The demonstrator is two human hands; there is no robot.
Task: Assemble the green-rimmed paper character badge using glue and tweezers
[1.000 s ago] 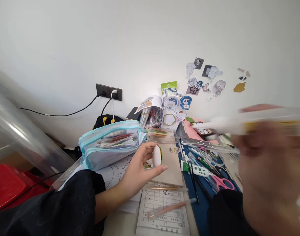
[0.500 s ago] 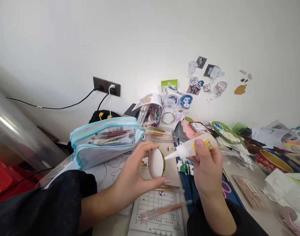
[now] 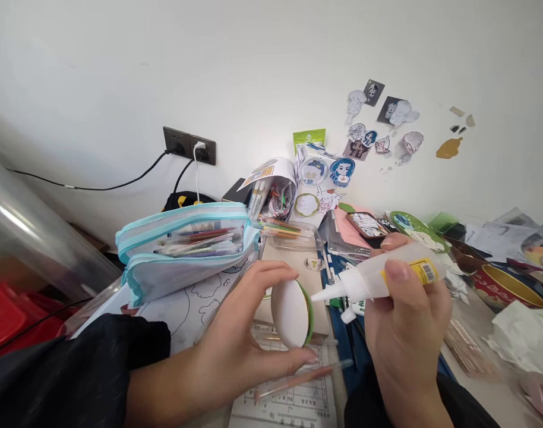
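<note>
Between thumb and fingers, my left hand (image 3: pixel 240 330) grips a round white disc (image 3: pixel 290 313) by its edges. The disc is tilted on its side, and a green and yellow layer shows along its right edge. My right hand (image 3: pixel 407 324) is wrapped around a translucent glue bottle (image 3: pixel 378 279) with a yellow label. The bottle lies nearly level, and its thin white nozzle points left, a small gap from the disc's green edge. A small white cap hangs below the nozzle's base. What is on the disc's far face is hidden.
A clear pencil case (image 3: pixel 186 249) with light-blue trim holds several pens at the left. Printed paper (image 3: pixel 284 398) and a clear-wrapped pencil lie below my hands. A red and gold container (image 3: pixel 507 285) and crumpled tissue (image 3: pixel 525 333) are at the right. A power socket (image 3: pixel 189 145) is on the wall.
The bottle has moved right and closer to the camera, its nozzle drawing slightly away from the disc's edge. My left hand and the disc have shifted slightly right and down.
</note>
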